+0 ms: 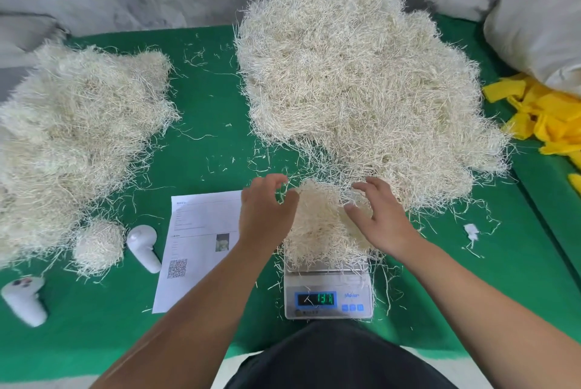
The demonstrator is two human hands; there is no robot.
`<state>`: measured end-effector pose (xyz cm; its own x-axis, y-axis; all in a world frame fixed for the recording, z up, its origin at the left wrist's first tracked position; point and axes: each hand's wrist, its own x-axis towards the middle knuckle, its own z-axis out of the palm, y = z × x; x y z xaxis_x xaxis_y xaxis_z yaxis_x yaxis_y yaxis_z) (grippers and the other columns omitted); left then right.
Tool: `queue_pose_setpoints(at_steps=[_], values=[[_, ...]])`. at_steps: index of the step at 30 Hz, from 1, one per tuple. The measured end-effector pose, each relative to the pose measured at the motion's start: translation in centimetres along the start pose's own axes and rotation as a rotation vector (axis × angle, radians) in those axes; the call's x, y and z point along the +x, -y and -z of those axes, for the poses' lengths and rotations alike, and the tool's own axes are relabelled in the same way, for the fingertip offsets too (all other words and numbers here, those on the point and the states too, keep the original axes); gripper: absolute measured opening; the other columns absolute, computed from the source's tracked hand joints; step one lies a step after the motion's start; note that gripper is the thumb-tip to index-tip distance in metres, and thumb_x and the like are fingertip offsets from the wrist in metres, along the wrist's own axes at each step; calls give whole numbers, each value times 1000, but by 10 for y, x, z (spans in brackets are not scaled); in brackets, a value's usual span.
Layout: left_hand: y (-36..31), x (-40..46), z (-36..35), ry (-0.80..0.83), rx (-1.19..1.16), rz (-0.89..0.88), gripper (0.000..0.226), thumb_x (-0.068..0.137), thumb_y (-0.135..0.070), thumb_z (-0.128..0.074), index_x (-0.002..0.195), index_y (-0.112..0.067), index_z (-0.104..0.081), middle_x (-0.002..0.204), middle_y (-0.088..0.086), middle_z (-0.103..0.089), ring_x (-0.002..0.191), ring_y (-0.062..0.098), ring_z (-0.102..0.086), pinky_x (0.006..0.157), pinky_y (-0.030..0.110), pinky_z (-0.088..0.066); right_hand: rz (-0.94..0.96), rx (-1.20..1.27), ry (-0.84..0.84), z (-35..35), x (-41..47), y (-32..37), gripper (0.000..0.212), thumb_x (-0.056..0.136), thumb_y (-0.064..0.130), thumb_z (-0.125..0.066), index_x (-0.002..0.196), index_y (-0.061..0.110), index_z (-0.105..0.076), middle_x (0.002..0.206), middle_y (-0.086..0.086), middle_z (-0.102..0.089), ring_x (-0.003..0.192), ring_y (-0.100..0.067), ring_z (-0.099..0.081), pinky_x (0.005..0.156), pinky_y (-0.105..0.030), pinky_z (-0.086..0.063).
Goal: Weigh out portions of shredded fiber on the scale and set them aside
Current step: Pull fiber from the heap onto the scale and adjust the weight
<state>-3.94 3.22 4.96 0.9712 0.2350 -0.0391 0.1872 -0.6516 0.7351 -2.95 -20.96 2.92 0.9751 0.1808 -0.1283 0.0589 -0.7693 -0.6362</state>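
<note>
A scale (pixel 328 294) stood on the green counter (pixel 204 124) directly in front of the person, its lit display facing them; the digits were too blurred to read with certainty. A portion of shredded fiber (pixel 317 228) covered the pan and overhung its edges.

The left hand (pixel 265 212) was at the portion's left edge, fingers curled, with a few strands pinched between thumb and fingertips. The right hand (pixel 377 215) lay over the portion's right side, fingers spread and bent, tips pressed into the fiber — whether they gripped any strands could not be told.

The main pile (pixel 361 74) rose just behind the scale, its front fringe touching the portion. A second pile (pixel 72 137) lay at the left, well apart from the scale, with a small clump (pixel 99 245) at its near edge.

Between the clump and the scale lay a printed sheet (pixel 195 250) bearing a QR code, partly under the left forearm. Two white controllers — one (pixel 144 247) just left of the sheet, one (pixel 25 299) near the counter's front left corner — rested on the green surface. Yellow strips (pixel 540 115) and a white sack (pixel 534 27) occupied the far right. Loose strands were scattered across the counter.
</note>
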Motion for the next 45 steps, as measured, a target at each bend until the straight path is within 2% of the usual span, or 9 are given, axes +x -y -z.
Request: queue_pose_setpoints(at_steps=[3, 6, 9, 15, 29, 34, 37, 41, 45], values=[[-3, -2, -2, -49, 188, -87, 46, 91, -53, -53, 136, -43, -54, 150, -10, -40, 140, 20, -25, 113, 43, -22, 64, -62, 17, -3, 5, 9, 63, 99, 58, -51, 153, 26, -43, 166, -2, -26, 125, -34, -58, 117, -54, -34], [-3, -6, -3, 70, 249, -283, 53, 95, -62, -48, 146, -51, -42, 167, -10, -19, 154, 19, -7, 122, 50, -8, 156, -98, -33, -3, 4, 15, 66, 98, 63, -47, 154, 28, -41, 168, -1, -26, 148, -25, -37, 123, -54, -24], [-1, -12, -4, 210, 262, -445, 57, 97, -69, -42, 151, -51, -36, 171, -12, -12, 158, 20, -3, 126, 53, -6, 262, -126, -62, -1, -1, 18, 73, 93, 66, -44, 155, 27, -39, 168, -1, -26, 154, -23, -25, 123, -51, -20], [7, -15, -5, 304, 288, -524, 74, 91, -83, -42, 155, -50, -31, 172, -16, -2, 159, 15, 4, 127, 49, 6, 324, -165, -41, 2, -10, 16, 77, 91, 65, -48, 158, 31, -30, 171, 1, -17, 158, -24, -14, 123, -59, -21], [18, -19, -3, 260, 231, -560, 65, 94, -77, -48, 150, -45, -41, 171, -12, -15, 159, 17, -8, 128, 54, -3, 335, -161, -82, -5, -18, 11, 70, 93, 56, -52, 155, 27, -38, 168, -3, -28, 154, -23, -27, 121, -57, -25], [24, -20, -10, 216, 158, -430, 61, 97, -67, -51, 151, -40, -39, 167, -10, -25, 155, 15, -19, 127, 49, -15, 175, -214, -78, -13, -9, 2, 69, 93, 56, -53, 153, 26, -38, 153, -2, -49, 141, -29, -43, 114, -58, -36], [26, -20, -19, 224, 77, -267, 61, 99, -51, -59, 152, -34, -35, 164, -8, -27, 152, 14, -24, 126, 48, -23, -49, -370, 69, -21, 4, 2, 77, 92, 49, -67, 156, 27, -32, 145, -4, -55, 135, -34, -45, 112, -56, -35], [23, -17, -32, 309, 67, -212, 72, 97, -48, -62, 157, -30, -26, 163, -7, -29, 149, 15, -28, 124, 51, -26, -7, -400, 95, -26, 15, 2, 26, 98, 27, -61, 122, 16, -60, 103, -2, -68, 91, -23, -62, 93, -42, -52], [15, -6, -43, 314, 156, -254, 87, 92, -56, -62, 160, -40, -11, 157, -7, -41, 144, 23, -31, 120, 48, -22, 78, -85, -19, -16, 17, 7, 23, 99, 18, -64, 118, 5, -64, 89, -2, -62, 79, -18, -56, 70, -31, -44]])
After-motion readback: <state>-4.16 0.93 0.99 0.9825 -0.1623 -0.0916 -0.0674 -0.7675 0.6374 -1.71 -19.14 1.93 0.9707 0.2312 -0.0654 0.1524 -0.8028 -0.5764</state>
